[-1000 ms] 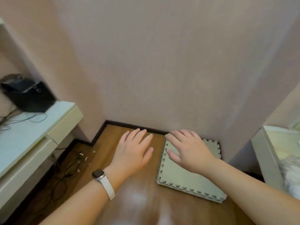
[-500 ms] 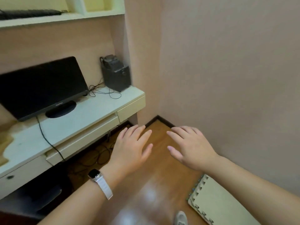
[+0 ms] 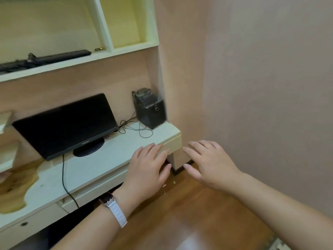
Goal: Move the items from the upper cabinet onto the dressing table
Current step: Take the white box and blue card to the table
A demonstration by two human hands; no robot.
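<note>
Hands are both empty: the left hand (image 3: 147, 170) hovers flat, fingers spread, over the front edge of the pale surface (image 3: 100, 168) at centre frame, and the right hand (image 3: 209, 165) is open the same way just beside it, over the floor near the wall corner. The items to move sit in the upper cabinet (image 3: 126, 49) at upper left: a long dark keyboard (image 3: 45, 59) lying on the shelf and, near its right end, a small yellowish thing (image 3: 99, 49) that may be a battery; blur makes it hard to tell. Below stand a monitor (image 3: 66, 123) and a black speaker (image 3: 149, 109) with loose wires (image 3: 137, 129). Risk from here: the keyboard is long, so a one-handed pull could tip it onto the monitor, and a trailing cord might snag the shelf lip.
</note>
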